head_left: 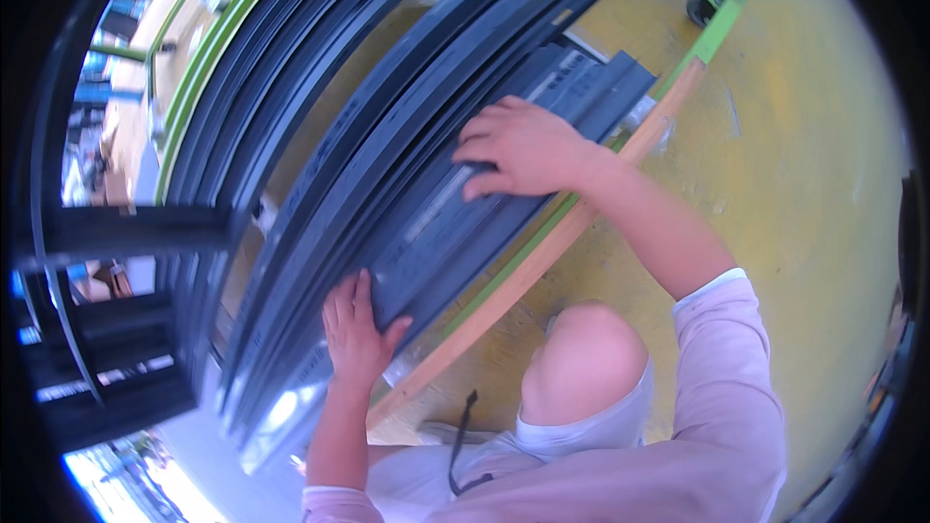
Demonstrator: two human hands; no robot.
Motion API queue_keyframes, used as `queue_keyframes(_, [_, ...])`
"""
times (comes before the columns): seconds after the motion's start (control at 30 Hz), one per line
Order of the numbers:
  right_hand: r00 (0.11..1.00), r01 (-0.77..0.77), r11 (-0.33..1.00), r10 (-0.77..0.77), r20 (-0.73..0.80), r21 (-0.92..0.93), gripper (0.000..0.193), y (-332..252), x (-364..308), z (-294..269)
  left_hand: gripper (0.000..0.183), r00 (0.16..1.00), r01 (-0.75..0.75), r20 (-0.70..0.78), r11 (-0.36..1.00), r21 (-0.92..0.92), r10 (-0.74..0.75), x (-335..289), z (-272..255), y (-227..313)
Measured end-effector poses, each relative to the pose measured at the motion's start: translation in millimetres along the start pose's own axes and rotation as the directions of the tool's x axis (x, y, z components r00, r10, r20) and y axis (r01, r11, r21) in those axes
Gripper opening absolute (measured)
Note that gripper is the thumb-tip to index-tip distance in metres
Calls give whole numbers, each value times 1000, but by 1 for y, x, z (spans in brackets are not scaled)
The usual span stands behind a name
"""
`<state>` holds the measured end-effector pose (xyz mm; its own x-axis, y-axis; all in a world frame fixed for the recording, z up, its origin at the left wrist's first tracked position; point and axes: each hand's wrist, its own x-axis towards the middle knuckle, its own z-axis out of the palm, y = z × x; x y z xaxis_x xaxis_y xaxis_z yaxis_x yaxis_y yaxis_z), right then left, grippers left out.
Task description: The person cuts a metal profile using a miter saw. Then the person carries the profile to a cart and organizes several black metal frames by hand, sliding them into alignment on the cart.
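Long dark grey profiles (426, 218) lie side by side in a slanting stack in front of me. My left hand (360, 334) rests on the near end of the stack, fingers stretched forward and thumb spread away. Farther up and to the right, my right hand (528, 150) lies over the profiles nearest me, its fingers bent but apart and the thumb separate. Its fingertips touch the upper surface near a pale strip. Neither hand is visibly closed around a profile.
A green cart frame (717, 31) with a caster (699, 8) carries the stack. A wooden strip (542, 266) runs along its near side. More dark profiles (266, 68) lie to the left, beside a dark rack (136, 232). My bare knee (586, 363) is close to the strip, above the yellowish floor (804, 184).
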<state>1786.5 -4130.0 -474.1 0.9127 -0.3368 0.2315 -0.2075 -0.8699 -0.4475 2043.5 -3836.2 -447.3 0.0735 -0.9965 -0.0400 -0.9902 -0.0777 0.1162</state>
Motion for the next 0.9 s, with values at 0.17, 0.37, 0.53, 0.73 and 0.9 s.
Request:
queue_keyframes(0.17, [992, 129, 968, -128, 20, -216, 75, -24, 3, -4, 83, 984, 88, -146, 993, -79, -99, -5, 9, 7])
queue_keyframes(0.37, [988, 70, 950, -23, 152, -306, 93, -40, 5, 5, 80, 974, 100, -195, 992, -77, -113, -7, 19, 8])
queue_keyframes(0.53, [994, 93, 915, -63, 90, -391, 92, -33, -2, 16, 80, 959, 117, -248, 988, -97, -138, -7, 21, 12])
queue_keyframes(0.73, [990, 87, 909, -32, 140, -408, 98, -51, 14, 14, 81, 979, 130, -136, 977, -170, -154, -17, 15, -3])
queue_keyframes(0.9, [952, 150, 920, -35, 305, -362, 118, -77, 15, 15, 77, 991, -59, -134, 961, -269, 24, -19, 16, -18])
